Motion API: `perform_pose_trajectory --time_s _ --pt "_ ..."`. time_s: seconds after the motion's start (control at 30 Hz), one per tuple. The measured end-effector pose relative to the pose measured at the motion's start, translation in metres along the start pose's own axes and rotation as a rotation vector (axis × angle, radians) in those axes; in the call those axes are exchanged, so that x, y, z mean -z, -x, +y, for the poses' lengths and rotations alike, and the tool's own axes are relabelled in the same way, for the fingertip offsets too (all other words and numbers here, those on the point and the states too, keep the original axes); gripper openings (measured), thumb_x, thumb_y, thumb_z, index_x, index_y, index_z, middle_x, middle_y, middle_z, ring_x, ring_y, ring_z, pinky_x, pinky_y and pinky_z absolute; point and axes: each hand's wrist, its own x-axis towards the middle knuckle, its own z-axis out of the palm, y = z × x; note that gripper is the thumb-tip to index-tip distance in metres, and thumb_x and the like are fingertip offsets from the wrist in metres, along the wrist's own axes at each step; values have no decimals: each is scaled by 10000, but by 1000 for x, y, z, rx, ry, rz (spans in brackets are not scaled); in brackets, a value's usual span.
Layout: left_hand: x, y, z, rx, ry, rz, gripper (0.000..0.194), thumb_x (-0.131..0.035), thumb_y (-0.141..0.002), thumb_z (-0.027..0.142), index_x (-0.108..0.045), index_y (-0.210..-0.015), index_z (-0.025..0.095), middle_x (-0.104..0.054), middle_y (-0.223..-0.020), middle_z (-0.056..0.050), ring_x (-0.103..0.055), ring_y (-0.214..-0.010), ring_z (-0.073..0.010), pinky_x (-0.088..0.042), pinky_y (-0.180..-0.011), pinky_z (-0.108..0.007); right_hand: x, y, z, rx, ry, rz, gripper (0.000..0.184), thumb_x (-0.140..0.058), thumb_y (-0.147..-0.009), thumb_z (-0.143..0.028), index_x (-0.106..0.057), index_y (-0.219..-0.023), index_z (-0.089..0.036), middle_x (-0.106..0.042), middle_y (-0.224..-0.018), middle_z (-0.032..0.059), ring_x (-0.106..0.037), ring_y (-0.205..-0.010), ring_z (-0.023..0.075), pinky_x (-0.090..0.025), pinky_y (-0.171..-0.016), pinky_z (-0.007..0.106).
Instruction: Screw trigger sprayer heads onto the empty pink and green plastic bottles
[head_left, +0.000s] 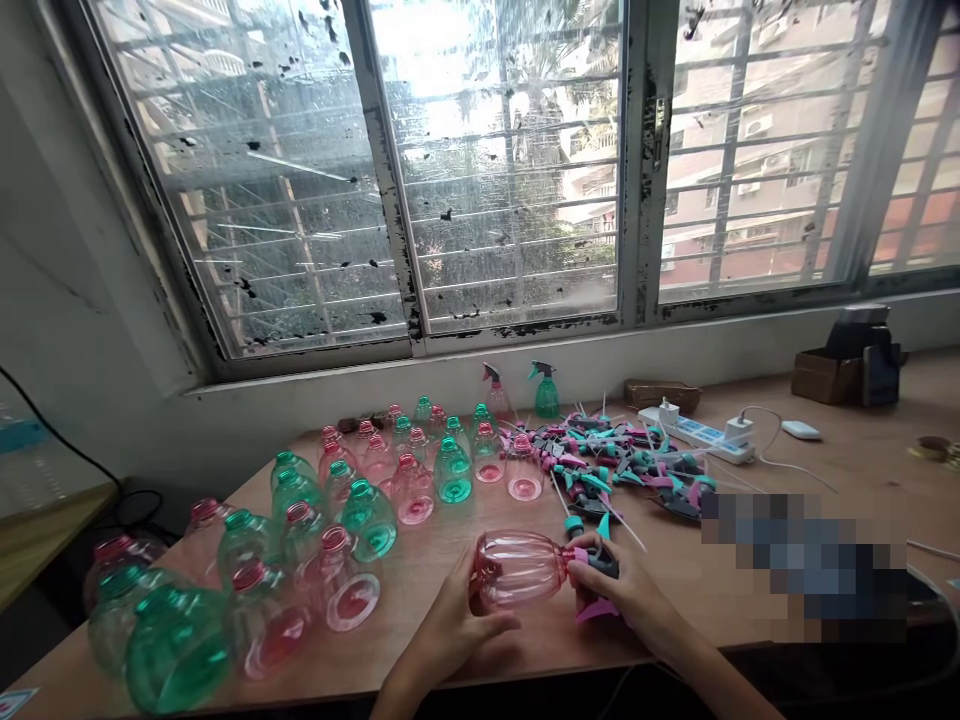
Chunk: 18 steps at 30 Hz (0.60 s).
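A barred window (517, 170) spans the back wall, cut off by the top edge, its panes too grimy to show the greenery outside clearly. Below it, the tabletop (420, 600) runs out of view at the right. Pink and green bottles (414, 490) crowd its left half, open at the neck; those at the rear overlap too much to count. Right of them lies a heap of spray heads (592, 455), so tangled that single ones are hard to pick out. A pixelated patch (806, 565) hides whatever lies at the right front.

At the front edge, both hands are closed around parts of one piece: the left hand (461, 610) cups the base of a pink bottle (521, 568) lying on its side, while the right hand (611, 580) grips a spray head (602, 562) at its neck. Fingers cover the joint, so whether it is tight cannot be told. A white power strip (697, 433) sits farther back, partly masked by plugs.
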Motion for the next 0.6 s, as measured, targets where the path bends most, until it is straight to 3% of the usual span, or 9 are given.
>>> perform_pose_trajectory --time_s 0.07,0.17,0.27,0.33,0.43,0.5,0.6 --pt "0 -1 -2 -29 -16 26 1050 -831 -719 178 -222 -1567 290 -657 -1207 -103 -647 -1057 -273 -501 -986 -460 -1 1 -1 0 33 -9 364 -783 -815 -457 -634 -986 -173 -683 -674 -7 -642 -591 166 -522 -581 290" --pt "-1 -2 -3 -74 18 60 980 -729 -822 212 -118 -1578 337 -612 -1282 -93 -661 -985 -209 -507 -978 -438 -3 3 -5 8 68 -27 362 -784 -812 -462 -645 -969 -168 -688 -664 -2 -642 -590 167 -505 -576 283" --pt "-2 0 1 -68 50 43 1052 -779 -784 251 -98 -1581 329 -526 -1439 -115 -617 -1161 -261 -438 -1084 -465 -4 4 -9 10 54 -26 362 -779 -814 -470 -639 -964 -171 -697 -682 1 -654 -586 170 -503 -577 285" --pt "0 1 4 -53 34 24 1018 -784 -793 354 -143 -1582 290 -442 -1542 -125 -479 -1359 -314 -314 -1187 -483 -5 4 -10 9 49 -15 368 -777 -813 -476 -637 -966 -172 -699 -683 2 -659 -583 173 -503 -576 288" --pt "3 4 8 -19 -39 48 777 -551 -919 574 -264 -1560 243 -434 -1558 -122 -332 -1467 -337 -208 -1234 -508 -4 4 -9 15 57 1 374 -782 -809 -476 -643 -965 -166 -701 -673 7 -656 -579 172 -501 -574 284" --pt "5 5 10 -21 -73 62 725 -482 -927 627 -357 -1523 234 -508 -1493 -119 -343 -1453 -356 -221 -1223 -530 -3 3 -7 15 37 6 371 -786 -809 -467 -644 -969 -164 -705 -691 12 -653 -582 167 -507 -572 282" --pt "5 5 11 -67 -87 33 676 -608 -879 585 -475 -1448 243 -596 -1374 -108 -471 -1341 -355 -311 -1178 -505 -1 1 -2 0 -56 9 366 -778 -817 -464 -633 -974 -167 -691 -691 5 -636 -560 160 -525 -549 287"
